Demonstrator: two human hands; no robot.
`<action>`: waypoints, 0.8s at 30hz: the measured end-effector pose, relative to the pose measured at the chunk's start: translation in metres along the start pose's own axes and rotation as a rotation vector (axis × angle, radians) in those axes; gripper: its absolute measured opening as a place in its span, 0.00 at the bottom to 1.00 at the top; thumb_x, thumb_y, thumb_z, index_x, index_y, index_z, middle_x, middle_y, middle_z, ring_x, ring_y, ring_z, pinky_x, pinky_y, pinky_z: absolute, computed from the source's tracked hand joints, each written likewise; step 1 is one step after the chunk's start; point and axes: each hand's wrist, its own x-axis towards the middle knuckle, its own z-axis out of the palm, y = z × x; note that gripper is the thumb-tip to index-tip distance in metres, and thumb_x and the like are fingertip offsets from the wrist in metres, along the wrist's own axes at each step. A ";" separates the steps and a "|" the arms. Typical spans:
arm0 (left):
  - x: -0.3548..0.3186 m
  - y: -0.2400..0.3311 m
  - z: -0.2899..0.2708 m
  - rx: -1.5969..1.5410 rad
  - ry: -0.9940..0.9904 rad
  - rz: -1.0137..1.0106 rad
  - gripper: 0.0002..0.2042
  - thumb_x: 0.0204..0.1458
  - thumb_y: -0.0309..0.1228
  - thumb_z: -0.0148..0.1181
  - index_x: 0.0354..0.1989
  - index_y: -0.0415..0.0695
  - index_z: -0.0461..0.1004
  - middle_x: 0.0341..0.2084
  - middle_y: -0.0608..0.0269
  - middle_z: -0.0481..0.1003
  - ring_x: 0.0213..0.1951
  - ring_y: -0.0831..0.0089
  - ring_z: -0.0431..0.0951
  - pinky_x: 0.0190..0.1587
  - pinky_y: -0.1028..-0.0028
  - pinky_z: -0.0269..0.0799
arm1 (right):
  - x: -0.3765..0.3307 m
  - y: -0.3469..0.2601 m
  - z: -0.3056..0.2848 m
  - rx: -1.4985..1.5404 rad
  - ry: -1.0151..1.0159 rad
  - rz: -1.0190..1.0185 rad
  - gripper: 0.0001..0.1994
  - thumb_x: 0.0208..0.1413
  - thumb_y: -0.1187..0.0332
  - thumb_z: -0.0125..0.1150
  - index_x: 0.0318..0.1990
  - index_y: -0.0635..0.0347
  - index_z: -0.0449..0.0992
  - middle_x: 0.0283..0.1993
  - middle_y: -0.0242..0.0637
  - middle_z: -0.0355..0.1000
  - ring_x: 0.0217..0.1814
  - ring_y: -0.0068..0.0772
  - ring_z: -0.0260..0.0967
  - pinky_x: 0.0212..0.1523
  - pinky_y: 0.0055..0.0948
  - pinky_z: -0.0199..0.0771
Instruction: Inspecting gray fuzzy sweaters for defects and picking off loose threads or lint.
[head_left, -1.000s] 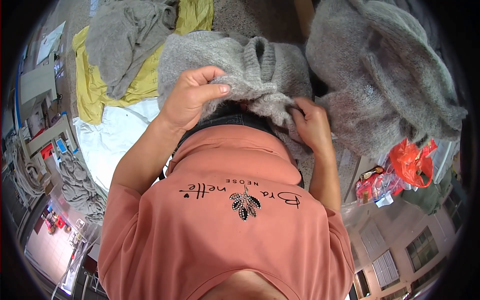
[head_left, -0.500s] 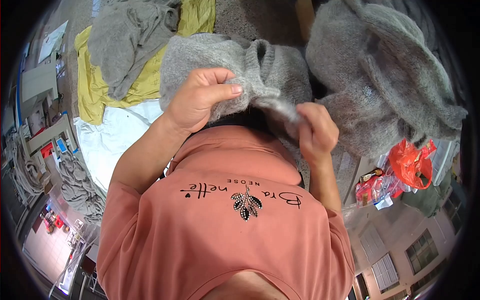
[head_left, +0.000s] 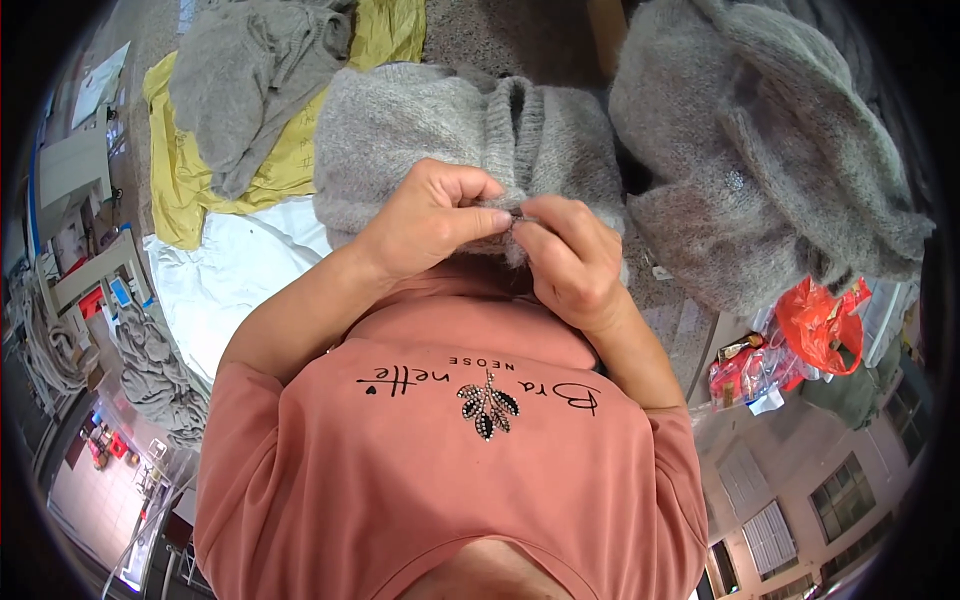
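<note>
A fuzzy grey knitted garment (head_left: pixel 420 115) lies bunched across my lap, with a ribbed band (head_left: pixel 515 125) running down its middle. At its near edge, my left hand (head_left: pixel 435 215) is closed, thumb and forefinger pinching the knit. Right beside it my right hand (head_left: pixel 570 250) also pinches the garment, so the fingertips of both hands nearly meet. A small dark spot shows between the fingertips; what it is I cannot make out. A wisp of loose grey fibre hangs below the right fingers.
To the right is a big heap of grey knitwear (head_left: pixel 700 150). Another grey garment (head_left: pixel 250 90) rests on a yellow sack (head_left: pixel 175 190) at the far left, with a white sheet (head_left: pixel 225 290) nearer me. A red plastic bag (head_left: pixel 820 325) sits at the right.
My right hand has come in leftward to meet the left hand. The stretched bit of knit between them is now gathered at the fingertips. My left hand has shifted slightly right and nearer.
</note>
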 end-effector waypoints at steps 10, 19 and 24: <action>-0.002 -0.016 0.003 0.229 0.140 0.113 0.04 0.39 0.19 0.59 0.26 0.36 0.74 0.19 0.69 0.72 0.23 0.87 0.67 0.25 0.84 0.63 | -0.003 0.022 0.000 0.506 -0.266 0.393 0.11 0.29 0.86 0.52 0.25 0.65 0.70 0.32 0.40 0.69 0.30 0.34 0.66 0.30 0.25 0.65; -0.003 -0.015 0.004 0.284 0.144 0.152 0.03 0.39 0.19 0.59 0.24 0.37 0.74 0.19 0.68 0.72 0.23 0.86 0.68 0.25 0.83 0.64 | -0.011 0.026 0.003 1.001 -0.311 0.784 0.10 0.34 0.85 0.51 0.27 0.65 0.70 0.31 0.33 0.68 0.32 0.19 0.62 0.31 0.19 0.63; -0.004 -0.011 0.006 0.313 0.156 0.158 0.03 0.39 0.19 0.58 0.24 0.37 0.74 0.19 0.66 0.73 0.24 0.85 0.69 0.27 0.82 0.65 | -0.010 0.018 0.001 0.755 -0.370 0.733 0.10 0.36 0.85 0.51 0.30 0.65 0.70 0.32 0.33 0.68 0.32 0.19 0.63 0.33 0.18 0.63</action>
